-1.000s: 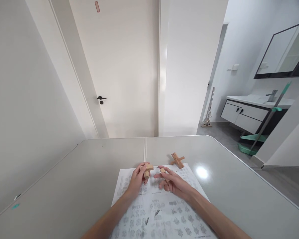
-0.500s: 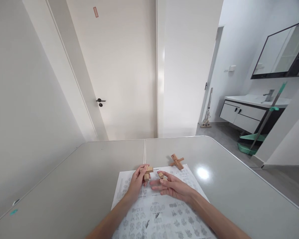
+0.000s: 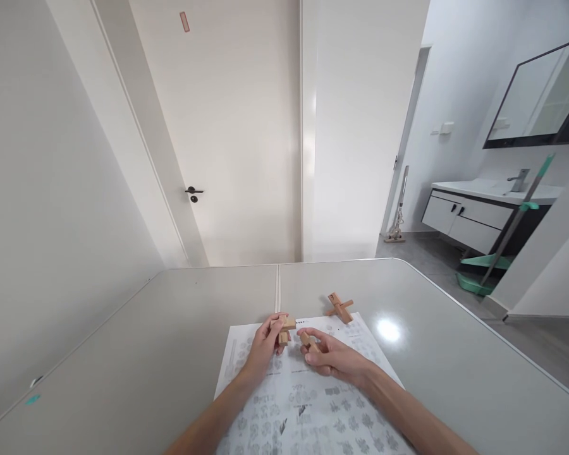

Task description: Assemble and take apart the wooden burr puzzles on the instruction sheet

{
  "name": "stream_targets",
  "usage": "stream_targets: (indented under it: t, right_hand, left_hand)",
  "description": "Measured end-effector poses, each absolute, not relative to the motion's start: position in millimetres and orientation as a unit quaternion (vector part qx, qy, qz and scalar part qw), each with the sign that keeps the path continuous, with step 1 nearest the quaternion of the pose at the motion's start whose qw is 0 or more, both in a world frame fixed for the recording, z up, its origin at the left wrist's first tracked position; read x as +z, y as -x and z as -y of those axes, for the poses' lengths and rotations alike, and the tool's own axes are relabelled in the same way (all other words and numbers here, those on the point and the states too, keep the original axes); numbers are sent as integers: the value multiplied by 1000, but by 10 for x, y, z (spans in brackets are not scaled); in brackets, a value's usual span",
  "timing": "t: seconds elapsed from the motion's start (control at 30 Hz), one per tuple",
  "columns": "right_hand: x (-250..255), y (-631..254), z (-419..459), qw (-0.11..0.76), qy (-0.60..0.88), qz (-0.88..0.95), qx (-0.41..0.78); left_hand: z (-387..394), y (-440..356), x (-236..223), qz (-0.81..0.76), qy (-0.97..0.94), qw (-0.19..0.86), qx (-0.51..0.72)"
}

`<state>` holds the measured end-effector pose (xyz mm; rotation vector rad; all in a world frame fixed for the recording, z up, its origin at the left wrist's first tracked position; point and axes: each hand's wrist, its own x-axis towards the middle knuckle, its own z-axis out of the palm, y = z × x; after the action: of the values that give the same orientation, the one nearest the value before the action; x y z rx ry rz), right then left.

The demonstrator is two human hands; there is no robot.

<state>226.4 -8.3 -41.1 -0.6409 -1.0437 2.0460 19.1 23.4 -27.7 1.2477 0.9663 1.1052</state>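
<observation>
Over the printed paper sheet [image 3: 265, 411], my left hand [image 3: 264, 344] is closed on light wooden puzzle blocks [image 3: 288, 323], with one block sticking out to the right and another below it. A short way to the right, my right hand [image 3: 332, 354] pinches a small notched wooden puzzle piece [image 3: 308, 341] between thumb and fingers. The two hands and their pieces are apart. Beyond the right hand, a darker pair of crossed wooden pieces [image 3: 340, 308] lies at the sheet's far edge. Fingers hide part of the held pieces.
The grey table [image 3: 137, 366] has a seam down its far middle. Behind it stands a white door [image 3: 237, 126] with a black handle [image 3: 194, 191]. At right are a washbasin cabinet [image 3: 469, 215], a mop [image 3: 398, 215] and a green dustpan [image 3: 475, 284].
My right hand's fingers have curled in around the small piece, which is turned to a different angle. My left hand keeps its hold. The whole view has shifted slightly.
</observation>
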Motion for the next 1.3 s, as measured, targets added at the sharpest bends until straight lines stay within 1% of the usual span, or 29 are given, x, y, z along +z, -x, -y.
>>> stream_targets:
  t: [0.13,0.3,0.37,0.53,0.63,0.73,0.83,0.93,1.07,1.2,1.3]
  right_hand:
    - [-368,-2277,112,358,238,399,810]
    - [-323,-2293,141,311,229,438,812]
    - [-317,-2283,137,305,235,453,804]
    - [-289,-2255,126,348,258,477,764]
    - [-273,-2253,131,358,266,489,750]
    - [-294,-2245,132,374,265,468,756]
    - [-331,-2232,123,409,270,428,759]
    - [-343,-2241,105,431,276,398,761]
    - [-320,-2289,85,412,260,404,774]
    - [-287,-2314,99,413,250,422,767]
    - [-258,-2306,128,418,249,432,759]
  left_hand:
    - [-229,-188,-264,-419,-540,563,465]
    - [-220,-180,-255,-418,-550,565,451]
    - [-213,-189,-252,-419,-555,565,444]
    - [-199,-229,-251,-416,-571,564,428]
    - [-198,-228,-251,-411,-570,570,425]
    - [-195,-211,-253,-390,-584,576,418]
    - [-165,-221,-252,-376,-601,568,419]
    - [-94,-265,-232,-378,-615,544,427]
    - [-4,-307,-195,-404,-662,482,407]
    - [14,-296,-204,-422,-705,408,398]
    - [19,-287,-235,-415,-720,389,396]
